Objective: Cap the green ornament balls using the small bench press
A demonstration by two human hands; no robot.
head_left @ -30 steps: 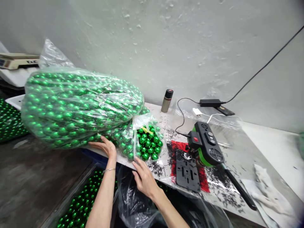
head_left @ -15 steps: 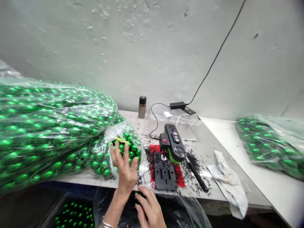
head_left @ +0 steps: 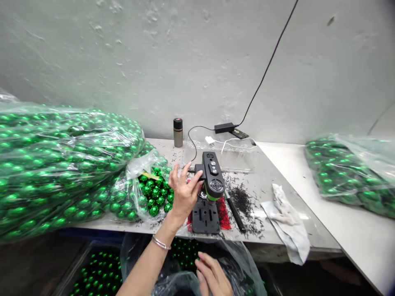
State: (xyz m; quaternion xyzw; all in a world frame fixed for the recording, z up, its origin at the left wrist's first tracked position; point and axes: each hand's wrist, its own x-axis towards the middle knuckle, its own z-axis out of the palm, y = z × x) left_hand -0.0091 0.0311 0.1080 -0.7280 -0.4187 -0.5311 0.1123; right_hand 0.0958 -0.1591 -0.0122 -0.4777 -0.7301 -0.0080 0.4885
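Observation:
My left hand (head_left: 184, 193), with a silver bangle at the wrist, is raised over the table with its fingers spread. Its fingertips are at the black switch box (head_left: 200, 168) on the side of a small black and green machine (head_left: 213, 174); whether they press on it I cannot tell. A slotted black plate (head_left: 206, 218) lies below the machine's head. My right hand (head_left: 214, 274) hovers, fingers loosely bent and apart, over a clear plastic bag (head_left: 240, 263) below the table edge. Shiny green balls (head_left: 185, 251) lie inside that bag.
A large clear bag of green balls (head_left: 61, 164) fills the left, with a smaller open bag (head_left: 156, 191) beside it. Black scraps (head_left: 242, 199) surround the machine and its black handle (head_left: 236, 216). A bottle (head_left: 178, 133), white cloth (head_left: 286, 222) and another bag (head_left: 348, 176) also lie around.
My left hand has moved right, from in front of the small open bag to the machine's switch box. The right hand has dropped lower and slightly right. The camera view has shifted a little.

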